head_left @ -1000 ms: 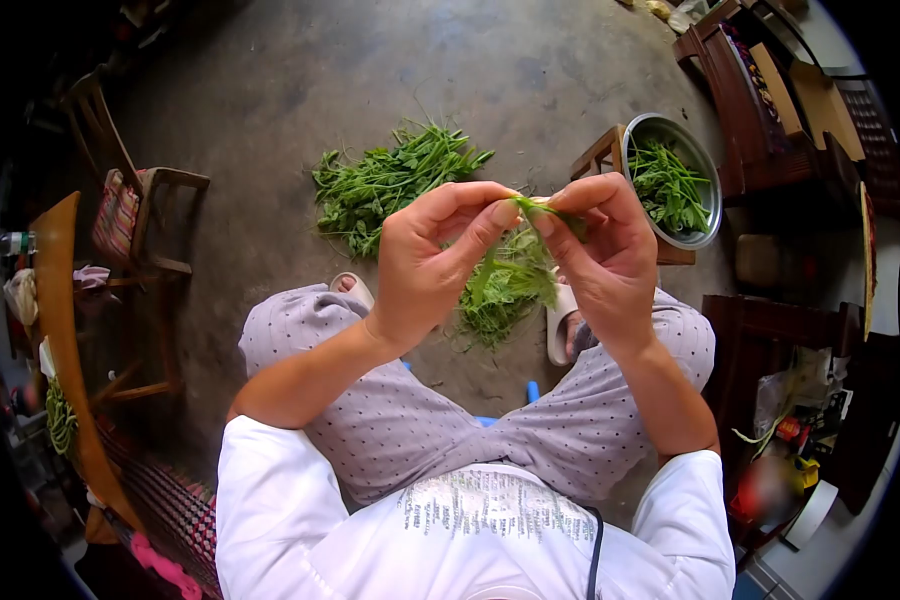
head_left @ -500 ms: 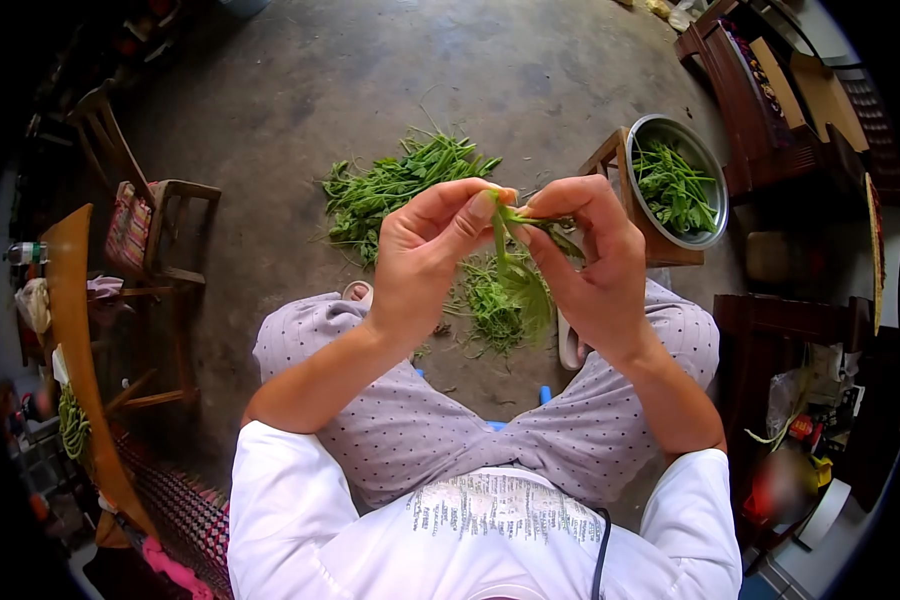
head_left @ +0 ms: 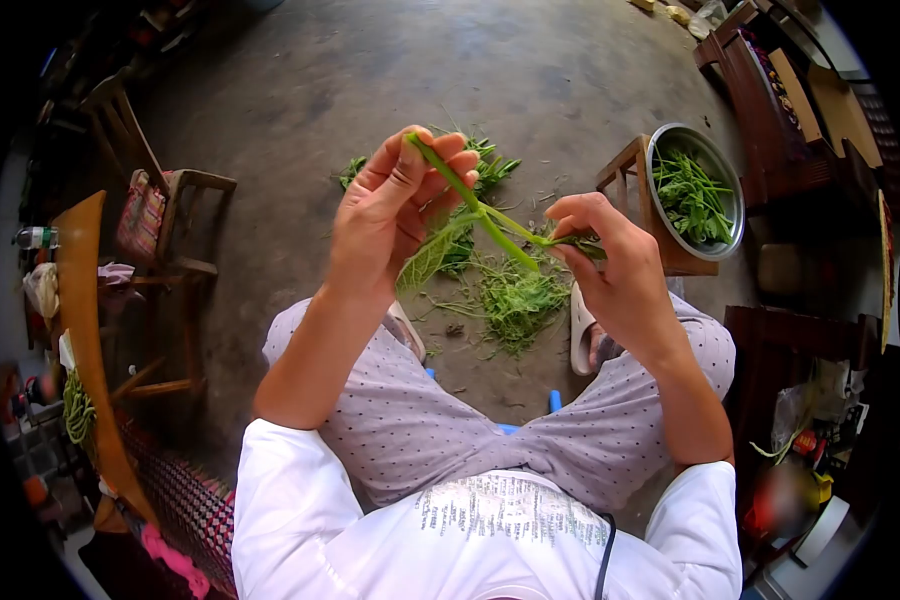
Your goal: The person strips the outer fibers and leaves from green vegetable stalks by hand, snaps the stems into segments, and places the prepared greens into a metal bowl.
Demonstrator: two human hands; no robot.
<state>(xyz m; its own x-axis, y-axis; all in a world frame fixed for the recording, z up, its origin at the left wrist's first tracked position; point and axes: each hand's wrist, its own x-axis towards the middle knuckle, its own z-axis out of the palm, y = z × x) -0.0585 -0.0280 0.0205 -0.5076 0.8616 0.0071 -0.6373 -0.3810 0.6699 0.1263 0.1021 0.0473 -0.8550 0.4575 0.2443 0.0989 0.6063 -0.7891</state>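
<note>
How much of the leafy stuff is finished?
The greens in the basin look done, with stringy scraps pulled off. The left hand and right hand hold one stem. The pile, partly hidden, seems left to do.

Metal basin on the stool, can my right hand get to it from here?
Probably yes: the right hand is raised close to the metal basin, and nothing seems to stand between them. Its fingers are pinching part of the green stem, though, so they aren't free.
</note>
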